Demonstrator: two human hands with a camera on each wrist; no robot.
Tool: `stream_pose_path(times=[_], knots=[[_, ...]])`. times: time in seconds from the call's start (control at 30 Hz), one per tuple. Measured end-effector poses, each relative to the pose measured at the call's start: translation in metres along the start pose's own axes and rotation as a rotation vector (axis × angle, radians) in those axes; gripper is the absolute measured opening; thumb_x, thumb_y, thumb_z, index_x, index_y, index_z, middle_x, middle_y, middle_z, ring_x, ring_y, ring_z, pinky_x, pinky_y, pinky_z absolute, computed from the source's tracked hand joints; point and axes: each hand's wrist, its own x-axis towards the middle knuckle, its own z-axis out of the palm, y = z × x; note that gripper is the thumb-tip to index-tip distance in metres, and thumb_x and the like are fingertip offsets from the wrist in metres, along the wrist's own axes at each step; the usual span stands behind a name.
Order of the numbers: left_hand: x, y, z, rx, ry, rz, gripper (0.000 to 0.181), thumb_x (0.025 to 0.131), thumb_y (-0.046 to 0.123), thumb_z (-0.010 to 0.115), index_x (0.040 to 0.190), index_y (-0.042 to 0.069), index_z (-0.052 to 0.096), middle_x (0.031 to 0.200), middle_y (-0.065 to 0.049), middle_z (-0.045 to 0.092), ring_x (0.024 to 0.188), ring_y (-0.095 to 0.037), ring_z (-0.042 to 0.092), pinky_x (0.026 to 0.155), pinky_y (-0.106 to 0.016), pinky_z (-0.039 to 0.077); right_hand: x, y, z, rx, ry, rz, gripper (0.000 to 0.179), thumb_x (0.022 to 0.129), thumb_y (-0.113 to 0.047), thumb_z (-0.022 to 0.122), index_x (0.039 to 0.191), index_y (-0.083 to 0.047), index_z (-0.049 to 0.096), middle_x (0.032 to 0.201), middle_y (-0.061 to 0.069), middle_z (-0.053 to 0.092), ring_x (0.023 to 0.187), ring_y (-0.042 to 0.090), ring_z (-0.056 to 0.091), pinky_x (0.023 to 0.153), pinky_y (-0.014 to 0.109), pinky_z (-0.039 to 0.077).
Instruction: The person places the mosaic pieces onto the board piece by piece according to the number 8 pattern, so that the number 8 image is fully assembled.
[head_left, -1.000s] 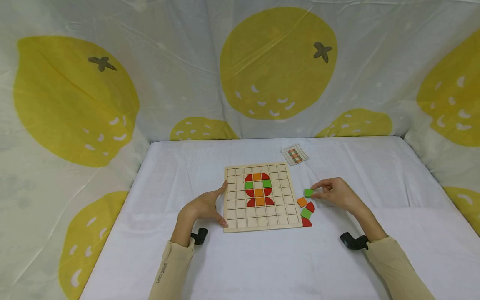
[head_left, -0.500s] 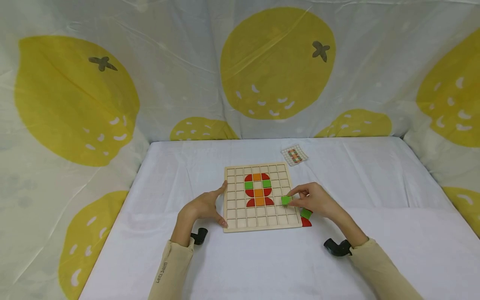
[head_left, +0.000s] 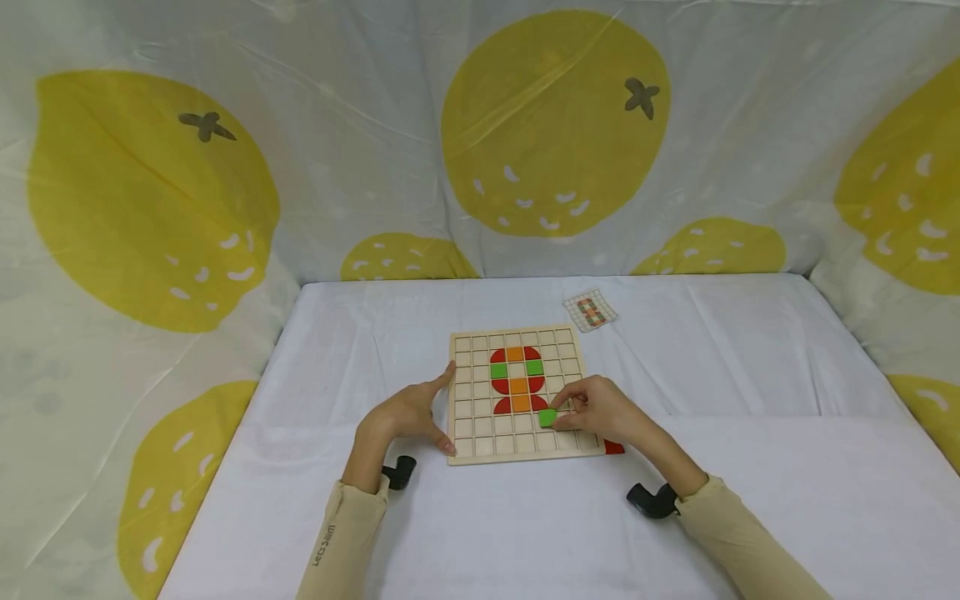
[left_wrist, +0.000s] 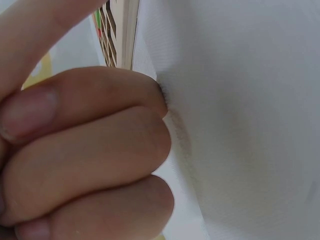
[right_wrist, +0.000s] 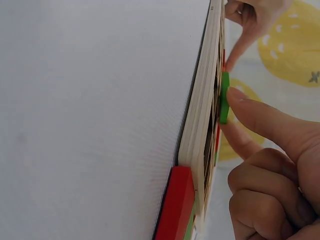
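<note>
A square wooden grid board lies on the white cloth, with red, orange and green tiles set in its middle columns. My left hand touches the board's left side, index finger and thumb spread along the edge; in the left wrist view its other fingers are bent. Between thumb and index finger, my right hand pinches a small green tile over the cells just right of and below the lowest red tile. The right wrist view shows this green tile edge-on at the board's surface.
A pattern card lies behind the board's far right corner. At the near right corner a red tile shows; my right hand covers other loose tiles beside it. A lemon-print cloth hangs behind the table.
My right hand has carried the green tile from the table at the board's right side, leftward and nearer, over the board. My left hand has stayed at the left edge.
</note>
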Motion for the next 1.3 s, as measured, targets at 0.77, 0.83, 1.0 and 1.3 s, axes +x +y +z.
stream_pose_path(times=[0.77,0.83,1.0,1.3], knots=[[-0.001,0.001,0.0,-0.005,0.005,0.007,0.138,0.06,0.027,0.101,0.167,0.019,0.014,0.163,-0.021,0.039,0.149,-0.039,0.042,0.12,-0.057,0.038,-0.002,-0.001,0.005,0.042,0.036,0.016,0.016,0.083,-0.015,0.087,0.098,-0.012,0.082,0.057,-0.004,0.033,0.057,0.013,0.031,0.056,0.023,0.026],[0.0,0.001,0.0,-0.002,0.006,0.007,0.138,0.06,0.027,0.101,0.167,0.019,0.015,0.163,-0.021,0.04,0.149,-0.039,0.042,0.12,-0.057,0.039,-0.002,-0.001,0.005,0.043,0.04,0.014,0.016,0.083,-0.015,0.087,0.098,-0.012,0.082,0.056,-0.004,0.033,0.057,0.013,0.031,0.055,0.023,0.026],[0.0,0.001,0.001,0.0,0.005,0.012,0.138,0.06,0.027,0.102,0.167,0.018,0.014,0.164,-0.02,0.039,0.15,-0.039,0.041,0.12,-0.056,0.038,0.0,0.0,0.007,0.045,0.036,0.003,0.015,0.084,-0.015,0.087,0.098,-0.013,0.082,0.056,-0.004,0.034,0.056,0.012,0.031,0.055,0.022,0.025],[-0.001,0.001,0.0,-0.002,0.002,0.012,0.139,0.061,0.027,0.101,0.168,0.018,0.013,0.164,-0.02,0.038,0.15,-0.039,0.041,0.12,-0.056,0.038,0.001,0.001,0.01,0.072,0.043,0.008,0.014,0.083,-0.016,0.087,0.097,-0.015,0.083,0.055,-0.005,0.034,0.055,0.012,0.03,0.053,0.022,0.025]])
